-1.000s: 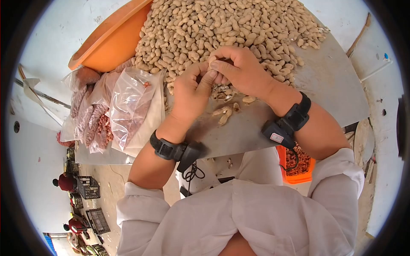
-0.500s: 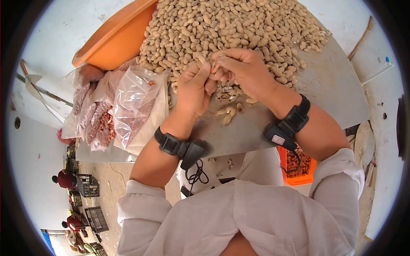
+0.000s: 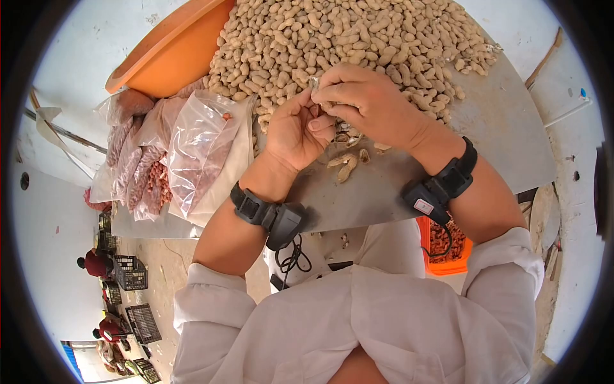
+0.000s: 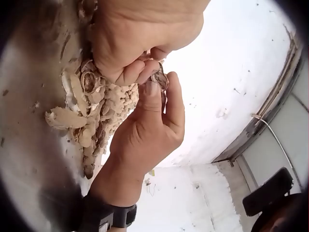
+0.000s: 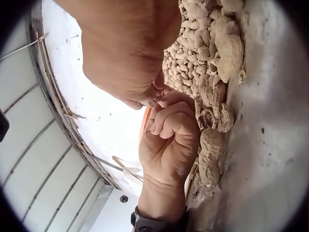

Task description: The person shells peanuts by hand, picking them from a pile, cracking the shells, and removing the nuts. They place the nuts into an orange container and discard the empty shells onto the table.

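My left hand (image 3: 294, 131) is turned palm up over the near edge of the peanut pile (image 3: 345, 38), fingers curled in. Against it, from the right, comes my right hand (image 3: 374, 99), palm down. In the left wrist view a split peanut shell (image 4: 159, 77) sits between the right thumb and forefinger, with the left fingertips right at it. The right wrist view shows the left fingers (image 5: 174, 121) folded toward the palm; whether kernels lie inside I cannot tell. Opened peanut shells (image 3: 347, 168) lie on the metal tabletop just below the hands.
An orange basin (image 3: 169, 57) leans at the pile's left. Plastic bags of reddish kernels (image 3: 201, 157) lie beside it on the table (image 3: 492, 134). An orange crate (image 3: 448, 259) of reddish kernels stands below the table at right. Black crates (image 3: 131, 272) and people are on the floor far left.
The hands first met at one peanut, then drew slightly apart with pieces of opened shell showing. Now the right hand has turned over and closed in on the left, whose palm faces up.
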Motion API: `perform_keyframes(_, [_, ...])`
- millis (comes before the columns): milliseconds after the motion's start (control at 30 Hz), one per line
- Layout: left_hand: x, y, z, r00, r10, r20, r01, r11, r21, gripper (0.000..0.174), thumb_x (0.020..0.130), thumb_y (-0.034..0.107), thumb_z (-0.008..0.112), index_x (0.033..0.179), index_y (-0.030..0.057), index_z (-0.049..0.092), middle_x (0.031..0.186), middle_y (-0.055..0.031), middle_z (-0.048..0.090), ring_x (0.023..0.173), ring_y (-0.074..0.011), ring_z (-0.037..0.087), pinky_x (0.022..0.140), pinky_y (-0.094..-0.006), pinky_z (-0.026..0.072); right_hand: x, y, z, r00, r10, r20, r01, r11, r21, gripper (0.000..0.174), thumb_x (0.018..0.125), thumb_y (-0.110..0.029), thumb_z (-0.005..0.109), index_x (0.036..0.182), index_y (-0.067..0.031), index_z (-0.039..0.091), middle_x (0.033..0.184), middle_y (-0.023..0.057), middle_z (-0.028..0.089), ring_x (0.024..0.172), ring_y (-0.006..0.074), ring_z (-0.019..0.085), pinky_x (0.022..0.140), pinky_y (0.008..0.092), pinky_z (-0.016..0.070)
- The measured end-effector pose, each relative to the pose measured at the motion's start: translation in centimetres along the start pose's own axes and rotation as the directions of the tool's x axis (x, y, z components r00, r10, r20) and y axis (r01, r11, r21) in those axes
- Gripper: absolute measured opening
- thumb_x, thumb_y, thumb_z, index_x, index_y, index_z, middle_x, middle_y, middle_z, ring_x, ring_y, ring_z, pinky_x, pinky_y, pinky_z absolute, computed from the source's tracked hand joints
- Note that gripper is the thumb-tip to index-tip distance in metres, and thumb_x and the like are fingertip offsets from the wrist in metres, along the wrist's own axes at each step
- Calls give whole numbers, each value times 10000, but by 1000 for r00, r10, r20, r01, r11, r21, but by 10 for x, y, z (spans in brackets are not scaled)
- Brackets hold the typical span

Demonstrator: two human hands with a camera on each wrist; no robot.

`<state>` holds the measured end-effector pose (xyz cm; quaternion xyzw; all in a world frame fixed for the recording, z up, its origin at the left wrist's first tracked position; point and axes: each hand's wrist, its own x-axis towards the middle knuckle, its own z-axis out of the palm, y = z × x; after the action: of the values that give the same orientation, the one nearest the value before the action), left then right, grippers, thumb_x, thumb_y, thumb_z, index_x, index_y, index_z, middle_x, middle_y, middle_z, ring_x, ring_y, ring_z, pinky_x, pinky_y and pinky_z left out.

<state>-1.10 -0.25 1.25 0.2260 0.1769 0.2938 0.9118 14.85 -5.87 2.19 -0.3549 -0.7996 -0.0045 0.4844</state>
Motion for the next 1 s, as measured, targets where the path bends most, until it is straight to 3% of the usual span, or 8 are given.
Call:
perform_keyframes(100, [3, 0, -7, 999, 9, 51, -14, 994, 105, 222, 941, 212, 431, 846, 23, 498, 681, -35, 483, 492, -96, 358, 427, -204, 297, 3, -3, -9, 994, 108, 22, -110, 987, 119, 158, 741, -20, 611, 899, -21, 629, 874, 56, 587, 767, 176, 571, 660, 283, 463])
perform_keyframes(267, [-10, -2, 0, 995, 78, 58, -97, 828, 552, 149, 913, 161, 519, 877, 21, 557, 646, 15, 451, 482, -61, 318, 423, -195, 239, 0, 11, -24, 897, 403, 182, -442, 837, 324, 138, 740, 3, 564, 850, -14, 645, 834, 13, 612, 684, 47, 524, 578, 199, 411])
perform_keyframes(367, [-16, -4, -1, 1000, 6, 26, -24, 654, 756, 205, 909, 159, 537, 997, -21, 578, 671, 33, 438, 497, -38, 314, 425, -183, 215, 0, 11, -25, 848, 456, 270, -530, 741, 413, 174, 728, -55, 562, 862, -11, 663, 656, 25, 601, 591, 81, 519, 549, 227, 421])
perform_keyframes(500, [-23, -1, 1, 1000, -11, 11, -3, 525, 851, 287, 905, 151, 541, 1102, -56, 573, 671, 46, 443, 511, -22, 328, 428, -171, 219, 1, 16, -30, 821, 387, 420, -510, 828, 233, 200, 737, -99, 559, 877, -7, 668, 706, 46, 629, 634, 96, 566, 583, 236, 452])
perform_keyframes(600, [-21, 10, 0, 989, 139, 48, -108, 464, 879, 241, 899, 143, 538, 1043, -33, 619, 690, 29, 545, 585, -21, 444, 491, -175, 346, 2, 15, -32, 818, 395, 419, -528, 804, 273, 202, 771, -132, 569, 897, -3, 662, 727, 46, 635, 671, 95, 584, 611, 232, 465])
perform_keyframes(700, [-8, 19, -6, 877, 441, 192, -288, 162, 944, 219, 866, 137, 567, 1020, 0, 639, 763, -30, 637, 644, -100, 569, 577, -235, 448, -2, 19, -28, 820, 413, 396, -549, 761, 345, 196, 822, -150, 584, 925, 6, 644, 746, 29, 629, 687, 73, 568, 621, 222, 461])
perform_keyframes(800, [11, 27, -29, 771, 499, 396, -232, -359, 904, 230, 816, 128, 595, 1027, 51, 645, 835, -103, 663, 742, -218, 636, 673, -310, 487, -2, 19, -23, 828, 407, 386, -531, 792, 302, 214, 826, -175, 601, 923, 11, 643, 746, 28, 625, 686, 74, 562, 620, 220, 458])
perform_keyframes(1000, [17, 23, -28, 800, 375, 468, -179, -595, 783, 227, 781, 132, 613, 1001, 99, 659, 853, -143, 642, 774, -306, 617, 688, -355, 487, -3, 18, -21, 846, 392, 362, -498, 824, 270, 219, 824, -184, 612, 924, 7, 643, 734, 6, 603, 673, 61, 534, 598, 218, 444])
